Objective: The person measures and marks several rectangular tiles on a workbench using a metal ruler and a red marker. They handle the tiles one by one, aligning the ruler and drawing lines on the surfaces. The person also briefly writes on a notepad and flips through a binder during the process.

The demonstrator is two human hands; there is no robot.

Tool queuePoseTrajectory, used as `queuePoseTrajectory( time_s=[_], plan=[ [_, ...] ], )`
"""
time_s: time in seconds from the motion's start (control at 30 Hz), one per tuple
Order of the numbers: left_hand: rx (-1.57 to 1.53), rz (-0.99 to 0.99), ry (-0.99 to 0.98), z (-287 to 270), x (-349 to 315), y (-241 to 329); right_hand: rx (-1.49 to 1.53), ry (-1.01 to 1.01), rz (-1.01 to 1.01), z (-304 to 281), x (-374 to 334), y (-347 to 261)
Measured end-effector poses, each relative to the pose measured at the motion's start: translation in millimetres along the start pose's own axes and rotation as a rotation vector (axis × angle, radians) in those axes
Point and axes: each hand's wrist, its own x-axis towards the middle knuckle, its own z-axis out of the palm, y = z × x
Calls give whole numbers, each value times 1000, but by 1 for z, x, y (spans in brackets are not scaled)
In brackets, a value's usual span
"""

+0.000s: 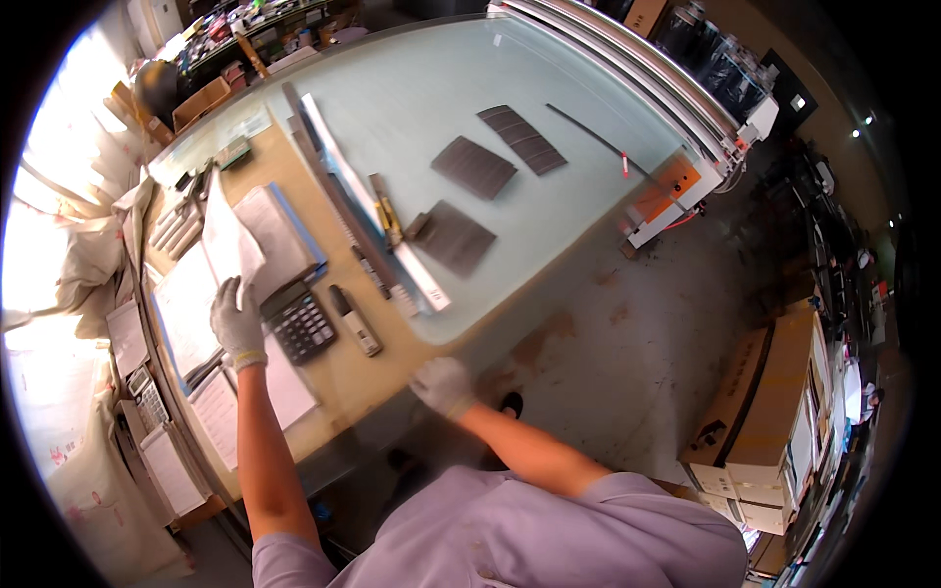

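Observation:
My left hand (237, 321), in a white glove, is over the open papers on the tan part of the table. Its fingers close on the lower edge of a raised, curling sheet of paper (230, 240). A dark calculator (301, 323) lies just right of that hand, with a black-and-grey marker (354, 320) beside it. My right hand (444, 387), also gloved, rests loosely curled at the table's near edge. Nothing shows in it, though it is slightly blurred. A thick stack of papers (274, 235) in a blue folder lies beyond the calculator.
A long white ruler (377, 211) and a yellow utility knife (389, 220) lie at the glass-topped part (392, 98). Three dark flat pieces (474, 167) rest on the glass. A machine rail (627, 59) runs along the far right edge. Cardboard boxes (755, 392) stand on the floor at right.

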Motion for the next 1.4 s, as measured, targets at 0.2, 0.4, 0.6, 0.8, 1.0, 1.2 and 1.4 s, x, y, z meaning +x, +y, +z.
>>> queuePoseTrajectory(
  time_s=[0.2, 0.4, 0.6, 0.8, 1.0, 1.2, 1.4],
  plan=[
    [-173, 198, -293, 55, -136, 190, 331, -29, 175, -100, 0, 94],
    [-267, 318, -594, 124, -219, 334, -20, -18, 655, -224, -49, 274],
    [-231, 354, -516, 199, -184, 399, 6, 84, 823, -259, -28, 392],
    [-85, 320, -347, 287, -112, 430, -38, 206, 746, -255, 55, 510],
    [126, 72, -471, 328, -27, 459, -317, 222, 860, -290, 159, 651],
    [156, 94, -577, 332, -10, 451, -576, -187, 1061, -294, 201, 734],
    [95, 77, -477, 326, -14, 432, -319, -453, 1028, -325, 230, 695]
  ],
)
